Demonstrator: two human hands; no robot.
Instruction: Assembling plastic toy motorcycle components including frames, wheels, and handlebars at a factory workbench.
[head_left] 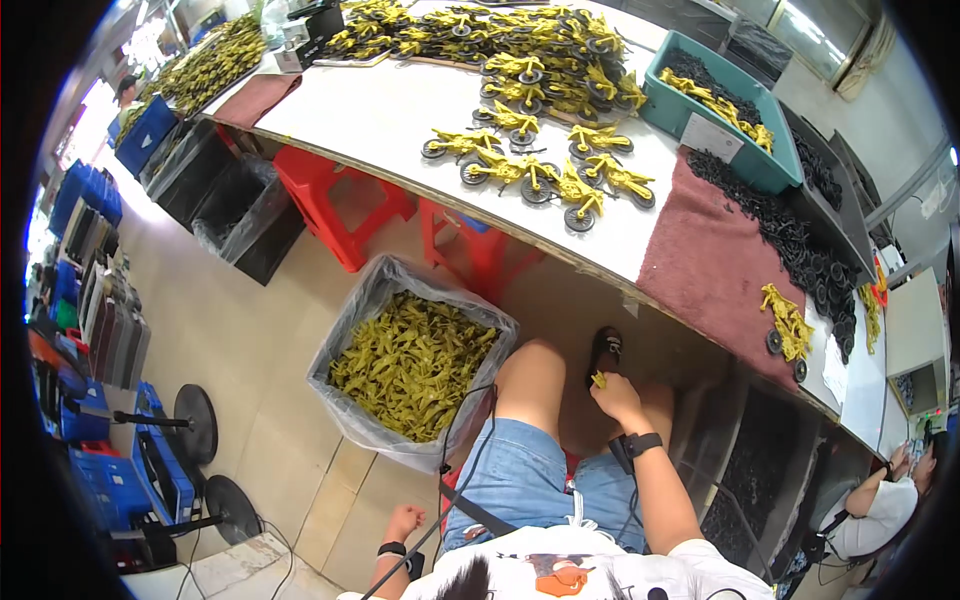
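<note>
My right hand is closed on a small yellow plastic part, of which only the tip shows above the fingers. It hovers over my lap, between my knees. My left hand hangs low beside my left hip, fingers curled in, with nothing visible in it. Beside my left knee stands a grey bin lined with clear plastic and heaped with yellow plastic parts. On the white table ahead lie several yellow toy motorcycles with black wheels. One more yellow toy motorcycle rests at the table's right edge.
A teal tray of black and yellow parts sits on the table. Black parts lie over a brown cloth. Red stools stand under the table. Dumbbell-like black discs are at left. Another person sits at far right.
</note>
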